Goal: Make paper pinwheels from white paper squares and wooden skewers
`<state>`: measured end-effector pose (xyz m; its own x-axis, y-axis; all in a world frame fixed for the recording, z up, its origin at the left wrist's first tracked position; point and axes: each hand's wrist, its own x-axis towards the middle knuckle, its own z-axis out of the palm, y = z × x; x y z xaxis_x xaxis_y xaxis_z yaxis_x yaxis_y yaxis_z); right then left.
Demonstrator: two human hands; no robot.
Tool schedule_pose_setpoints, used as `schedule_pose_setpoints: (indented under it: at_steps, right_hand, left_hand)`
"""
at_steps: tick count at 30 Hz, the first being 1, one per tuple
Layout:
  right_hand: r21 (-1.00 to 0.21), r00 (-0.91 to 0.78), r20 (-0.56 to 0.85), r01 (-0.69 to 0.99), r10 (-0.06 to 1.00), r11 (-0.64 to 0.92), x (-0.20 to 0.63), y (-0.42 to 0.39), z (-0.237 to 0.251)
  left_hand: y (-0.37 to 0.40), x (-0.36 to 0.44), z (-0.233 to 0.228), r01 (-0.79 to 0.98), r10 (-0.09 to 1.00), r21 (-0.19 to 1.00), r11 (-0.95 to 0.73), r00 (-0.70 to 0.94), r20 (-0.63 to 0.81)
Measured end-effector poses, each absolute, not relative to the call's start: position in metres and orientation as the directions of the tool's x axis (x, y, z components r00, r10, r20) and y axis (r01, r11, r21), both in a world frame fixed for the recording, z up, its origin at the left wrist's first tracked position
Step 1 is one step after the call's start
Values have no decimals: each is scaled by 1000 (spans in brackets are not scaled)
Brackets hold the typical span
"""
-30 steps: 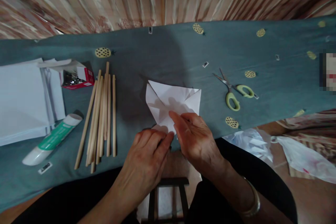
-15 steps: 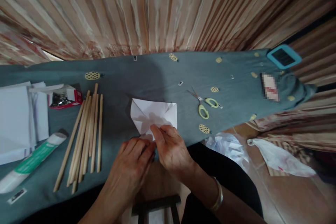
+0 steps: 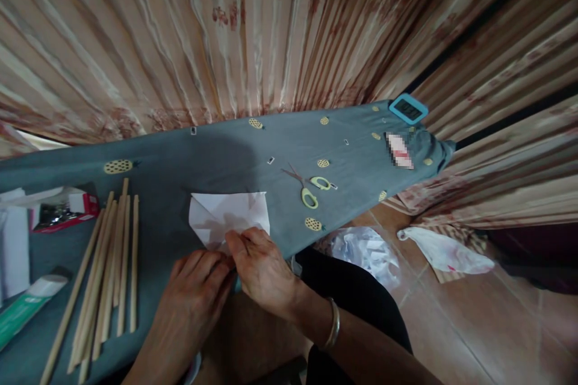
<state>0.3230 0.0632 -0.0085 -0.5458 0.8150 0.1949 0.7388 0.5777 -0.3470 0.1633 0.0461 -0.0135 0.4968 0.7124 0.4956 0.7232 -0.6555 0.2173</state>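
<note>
Together, left hand (image 3: 192, 289) and right hand (image 3: 267, 266) pinch folded paper (image 3: 228, 207) at near edge; scissors (image 3: 304, 183) right, wooden sticks (image 3: 120, 252) left.

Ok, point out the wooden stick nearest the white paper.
The rightmost stick: it lies at the bundle's edge, with no other stick between it and the white paper.

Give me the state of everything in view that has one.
Paper, partly folded.
Left hand, bent at the paper's edge.
Right hand, bent over the paper.
Scissors, blades apart.
Red box, open.
Wooden sticks, loosely bunched.
Green tube, lying flat.
Blue display, digits unreadable.
Clear bag, crumpled.
Curtains, hanging.
</note>
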Motion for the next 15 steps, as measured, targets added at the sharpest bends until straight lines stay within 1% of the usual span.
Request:
schedule_pose_setpoints:
  at_steps: [3,4,6,9,11,13,15]
  right_hand:
    - [-421,-520,171,729,837,539,327,67,-6]
    - [-465,-501,170,718,848,518,328,68,-5]
    - [-591,-429,181,672,885,446,329,70,-5]
    - [-803,-284,155,521,946,288,331,72,-7]
    - [-902,-215,127,381,968,203,333,75,-8]
    - [-938,-162,98,314,982,146,338,79,-8]
    - [-912,-102,134,377,986,164,346,85,-6]
  left_hand:
    - [46,162,-20,735,737,245,-633,475,481]
    - [45,162,-21,738,743,249,-627,472,474]
    - [44,161,-22,739,745,246,-627,477,466]
    - [43,161,-18,739,738,221,-636,500,453]
    - [42,162,-14,741,741,219,-635,504,444]
    - [41,162,-11,746,762,246,-618,492,422]
    - [40,161,-10,755,777,260,-602,479,408]
